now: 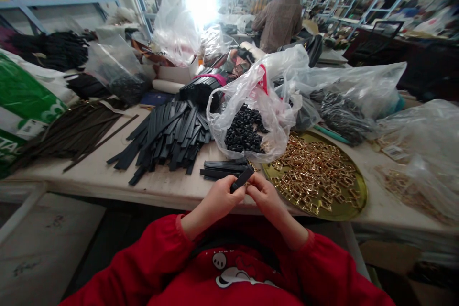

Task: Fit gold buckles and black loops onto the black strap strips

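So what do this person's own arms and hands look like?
The left hand and right hand are bare, with no gloves. The arms are covered by long, loose red fabric sleeves with gathered cuffs, and no print shows on them. No cables are visible.

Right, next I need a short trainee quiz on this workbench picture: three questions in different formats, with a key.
1. True or false: gold-coloured metal frames lie on the round gold-coloured tray.

2. What does the open clear plastic bag hold?
A) long green ribbons
B) small black ring-like pieces
C) white spools

3. Fill the gap: the left hand holds a narrow flat strip coloured ____.

Key: 1 true; 2 B; 3 black.
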